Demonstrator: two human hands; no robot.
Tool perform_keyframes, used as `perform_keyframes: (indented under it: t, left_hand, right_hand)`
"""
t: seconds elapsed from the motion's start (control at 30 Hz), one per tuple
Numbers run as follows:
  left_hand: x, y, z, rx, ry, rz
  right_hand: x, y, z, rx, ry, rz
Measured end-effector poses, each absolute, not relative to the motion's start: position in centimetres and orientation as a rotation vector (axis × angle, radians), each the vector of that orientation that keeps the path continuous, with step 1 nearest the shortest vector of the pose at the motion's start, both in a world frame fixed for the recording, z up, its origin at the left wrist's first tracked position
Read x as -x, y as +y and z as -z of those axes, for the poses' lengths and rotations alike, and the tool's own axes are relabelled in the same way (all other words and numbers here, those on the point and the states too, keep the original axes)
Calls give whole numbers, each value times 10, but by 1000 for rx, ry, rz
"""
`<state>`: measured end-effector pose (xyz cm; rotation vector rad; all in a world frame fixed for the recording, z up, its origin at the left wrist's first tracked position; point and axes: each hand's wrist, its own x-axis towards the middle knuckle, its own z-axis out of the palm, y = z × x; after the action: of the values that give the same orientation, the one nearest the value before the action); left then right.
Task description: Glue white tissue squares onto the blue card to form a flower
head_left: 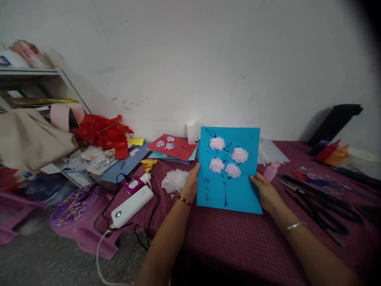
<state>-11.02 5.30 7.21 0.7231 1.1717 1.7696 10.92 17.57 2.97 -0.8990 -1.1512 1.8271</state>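
One maroon-clothed table underlies the scene. Above it, a blue card is held raised, its decorated face toward the wearer. The right hand pinches its right edge; the left hand grips the left edge, partly hidden behind it. Four pale blossoms appear complete, suggesting a step of inspection or display; any lowering calls for an even two-handed hold.
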Motion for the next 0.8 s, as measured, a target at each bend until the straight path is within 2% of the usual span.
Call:
perform_keyframes:
  t: [0.13,0.3,0.57,0.8]
  left_hand:
    - [115,53,-71,-870,1466,-1838]
    - [108,52,-73,-1032,1720,-1844]
    - [109,52,-77,-1059,1653,-1715]
    - [117,53,-89,-1009,1640,-1525]
  right_hand:
    - [-111,182,-28,811,-1189,-1856]
    - [-109,182,-27,885,-1239,-1660]
    - [-104,180,-33,799,-1312,-1578]
    - [-109,175,-40,741,-1311,-1703]
